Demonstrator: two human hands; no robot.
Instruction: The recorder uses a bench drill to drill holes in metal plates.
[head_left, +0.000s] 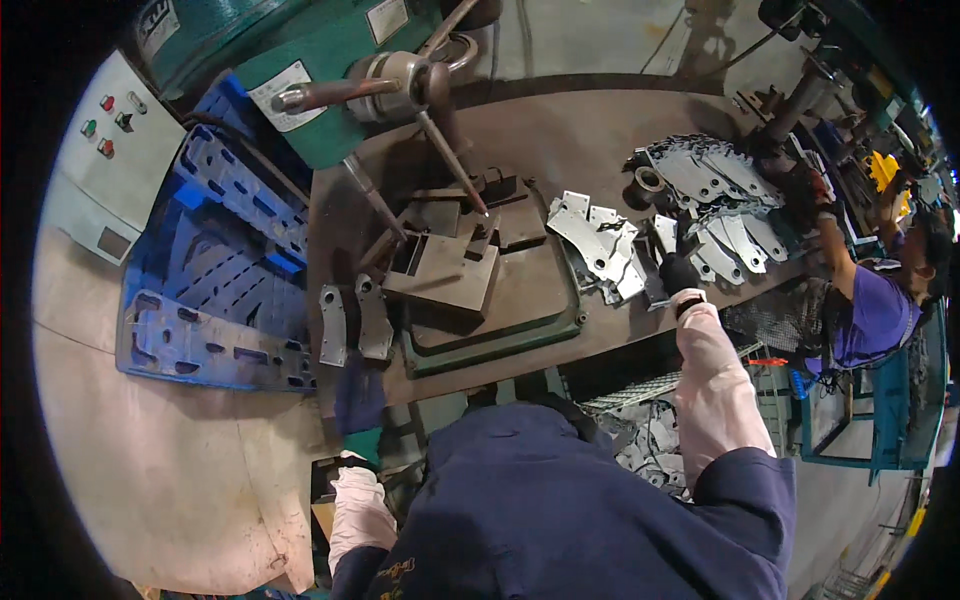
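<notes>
My right hand (pixel 679 272), in a black glove, reaches over the bench to the right of a pile of flat metal plates (pixel 598 245). Its fingers are closed at the near end of a narrow metal plate (pixel 665 232). My left forearm hangs low by the bench's front left corner; its dark-covered hand (pixel 352 460) is barely visible near a green patch, fingers hidden. Two curved metal plates, one (pixel 333 325) beside another (pixel 374 318), lie left of a steel fixture block (pixel 445 275) on the machine base (pixel 545 335).
A green drill press (pixel 330 110) with spoked handles overhangs the fixture. Blue plastic pallets (pixel 215 330) and a control box (pixel 110 140) stand left. More plates (pixel 710 175) and a metal ring (pixel 649 179) lie right. A co-worker (pixel 875 310) works there. Below is a wire basket (pixel 650 390).
</notes>
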